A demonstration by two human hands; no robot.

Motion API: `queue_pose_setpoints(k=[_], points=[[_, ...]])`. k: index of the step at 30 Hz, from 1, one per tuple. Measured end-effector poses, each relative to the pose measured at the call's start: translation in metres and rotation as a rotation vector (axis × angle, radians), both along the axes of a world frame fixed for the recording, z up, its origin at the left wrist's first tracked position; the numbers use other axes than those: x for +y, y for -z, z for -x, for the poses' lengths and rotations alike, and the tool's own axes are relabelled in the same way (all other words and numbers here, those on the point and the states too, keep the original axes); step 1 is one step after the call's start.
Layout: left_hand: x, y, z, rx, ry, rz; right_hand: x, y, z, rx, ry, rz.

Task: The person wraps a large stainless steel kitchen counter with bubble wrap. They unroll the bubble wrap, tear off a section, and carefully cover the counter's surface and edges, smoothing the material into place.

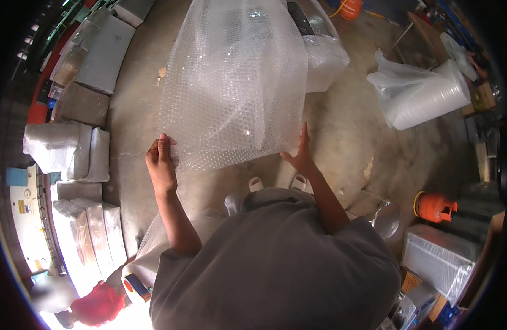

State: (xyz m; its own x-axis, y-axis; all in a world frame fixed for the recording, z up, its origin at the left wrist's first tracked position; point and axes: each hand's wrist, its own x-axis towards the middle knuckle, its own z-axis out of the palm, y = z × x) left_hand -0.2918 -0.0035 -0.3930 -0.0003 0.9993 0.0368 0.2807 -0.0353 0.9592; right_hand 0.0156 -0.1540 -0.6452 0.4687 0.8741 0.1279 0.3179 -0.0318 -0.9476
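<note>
A wide sheet of clear bubble wrap [226, 104] stretches from the far edge of the view toward me. Its near edge hangs above the concrete floor, between my two hands. My left hand [162, 159] pinches the sheet's near left corner with thumb and fingers. At the near right corner my right hand [302, 154] has thumb and fingers spread apart; they reach the edge of the sheet without closing on it. Behind the sheet's right side stands a wrapped bundle [326, 60], partly covered by the plastic. A dark flat object [301, 19] lies at its far end.
Wrapped boxes [102, 60] line the left side. A large bubble wrap roll [429, 96] lies at the right, with an orange gas cylinder [434, 207] nearer me. A plastic-covered box [438, 258] sits lower right. Another person in red [99, 303] is at the lower left.
</note>
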Motion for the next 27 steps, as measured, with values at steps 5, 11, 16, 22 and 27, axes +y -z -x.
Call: queue_pose_setpoints(k=[5, 11, 16, 22, 27], points=[[-0.004, -0.006, -0.001, -0.002, 0.037, -0.035, 0.017, -0.071, 0.059, -0.462, 0.059, 0.01], [-0.009, -0.009, -0.007, -0.048, 0.046, -0.073, 0.085, -0.069, 0.092, -0.344, 0.348, -0.117], [-0.002, -0.02, 0.008, -0.053, -0.008, -0.145, 0.076, -0.06, 0.056, -0.267, 0.492, -0.175], [-0.003, -0.006, 0.014, -0.002, 0.034, -0.113, 0.003, -0.145, -0.016, -0.431, 0.821, -0.37], [0.003, 0.0, 0.019, -0.103, -0.043, -0.134, -0.048, -0.2, -0.066, -0.919, 0.362, -0.166]])
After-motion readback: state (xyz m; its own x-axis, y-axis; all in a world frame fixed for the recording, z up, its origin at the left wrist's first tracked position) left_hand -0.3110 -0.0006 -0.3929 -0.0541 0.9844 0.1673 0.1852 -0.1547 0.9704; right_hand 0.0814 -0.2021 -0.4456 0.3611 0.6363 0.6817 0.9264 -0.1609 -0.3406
